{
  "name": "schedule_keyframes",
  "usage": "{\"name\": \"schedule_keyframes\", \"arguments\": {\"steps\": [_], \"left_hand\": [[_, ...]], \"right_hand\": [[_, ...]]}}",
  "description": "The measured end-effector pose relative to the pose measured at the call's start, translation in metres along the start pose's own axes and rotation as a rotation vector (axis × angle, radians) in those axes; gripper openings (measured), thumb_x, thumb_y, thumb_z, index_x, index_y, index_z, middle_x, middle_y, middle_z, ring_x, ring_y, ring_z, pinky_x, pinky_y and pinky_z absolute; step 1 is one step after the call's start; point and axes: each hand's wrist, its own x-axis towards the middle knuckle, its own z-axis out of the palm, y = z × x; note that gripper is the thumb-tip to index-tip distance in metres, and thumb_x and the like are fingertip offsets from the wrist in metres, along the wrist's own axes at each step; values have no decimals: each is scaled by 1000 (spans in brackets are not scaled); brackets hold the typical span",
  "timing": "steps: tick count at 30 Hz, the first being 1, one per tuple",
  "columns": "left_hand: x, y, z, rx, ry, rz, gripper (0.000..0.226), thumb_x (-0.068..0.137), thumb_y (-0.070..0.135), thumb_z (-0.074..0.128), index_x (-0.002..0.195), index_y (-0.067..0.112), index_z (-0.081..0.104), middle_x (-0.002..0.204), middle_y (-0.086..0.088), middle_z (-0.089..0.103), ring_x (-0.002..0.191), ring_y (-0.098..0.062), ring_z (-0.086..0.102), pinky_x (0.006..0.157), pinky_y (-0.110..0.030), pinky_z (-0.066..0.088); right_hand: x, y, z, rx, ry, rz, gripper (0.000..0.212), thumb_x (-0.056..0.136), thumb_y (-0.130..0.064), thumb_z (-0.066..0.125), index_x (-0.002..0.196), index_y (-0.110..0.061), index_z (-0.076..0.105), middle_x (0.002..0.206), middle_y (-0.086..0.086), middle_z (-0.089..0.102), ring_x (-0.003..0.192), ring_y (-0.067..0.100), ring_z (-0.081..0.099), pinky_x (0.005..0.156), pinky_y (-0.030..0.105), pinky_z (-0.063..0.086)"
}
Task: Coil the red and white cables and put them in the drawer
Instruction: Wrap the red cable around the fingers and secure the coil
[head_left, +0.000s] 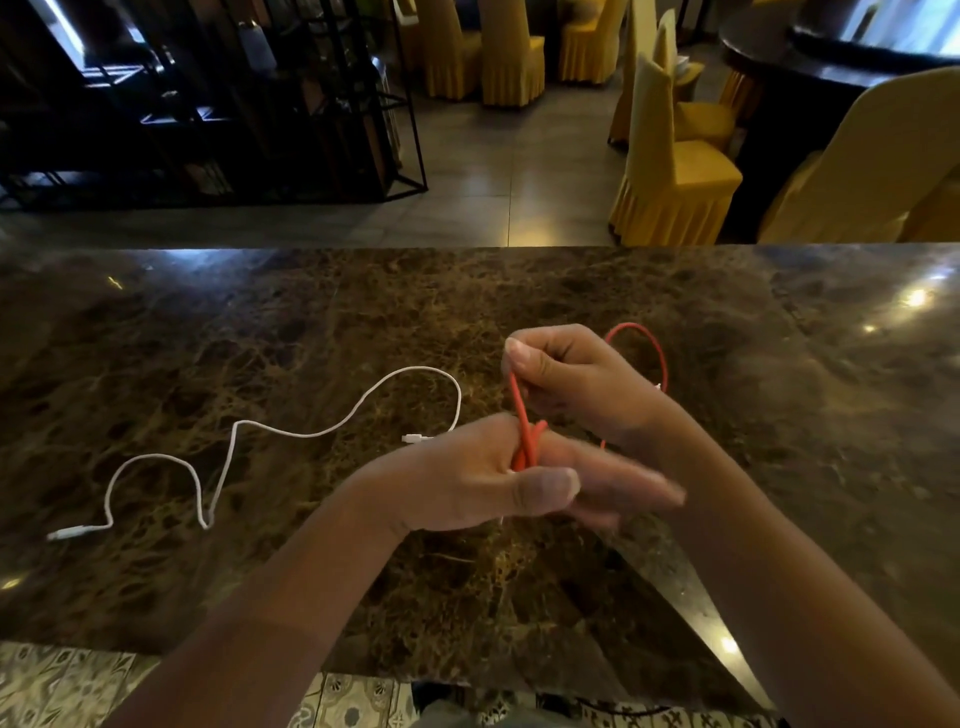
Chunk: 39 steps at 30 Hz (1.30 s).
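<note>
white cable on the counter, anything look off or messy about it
The white cable lies uncoiled in loose wavy bends across the marble counter, left of the hands. It shows no visible damage. Only the red cable is being handled, held by the left hand and right hand.

Both forearms are bare to the frame's lower edge, with no sleeves showing. The left hand and right hand wear no gloves (short, plain nails show on both thumbs). The left fingers are motion-blurred.
</note>
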Motion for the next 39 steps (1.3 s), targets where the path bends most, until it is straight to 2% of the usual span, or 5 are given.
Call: {"name": "schedule_keyframes", "arguments": {"steps": [5,8,16,34,39], "left_hand": [[2,11,1,-18,-22,173,133,80,91,32,149,-22,24,162,-36,23,155,-45,20,127,-59,15],[3,11,-2,-227,-6,210,135,78,94,26,154,-17,17,166,-33,16,157,-44,13,129,-56,6],[-1,-2,-28,-513,153,226,132,74,93,30,159,-7,16,171,-18,17,160,-26,12,130,-45,1],[-6,-4,-51,-840,348,357,124,81,93,18,160,-3,17,170,-20,15,159,-35,12,130,-45,1],[-13,25,-43,-761,242,407,129,76,94,14,158,-5,15,170,-23,12,159,-34,10,130,-45,2]], "right_hand": [[-7,15,1,42,82,78,42,97,-46,57,68,-15,59,57,-8,56,51,2,49,53,14,42],[-21,32,17,-91,133,194,19,98,-16,66,107,0,69,80,4,71,71,-2,66,72,21,59],[-33,42,56,30,292,326,56,110,-14,44,55,-24,52,56,-8,45,51,4,38,55,20,33],[-59,-10,13,-244,-40,333,33,108,-29,54,79,-14,61,57,7,62,44,19,54,49,28,44],[-51,21,16,-410,248,220,46,108,-42,48,65,-28,52,60,-13,43,58,9,41,60,35,37]]}}
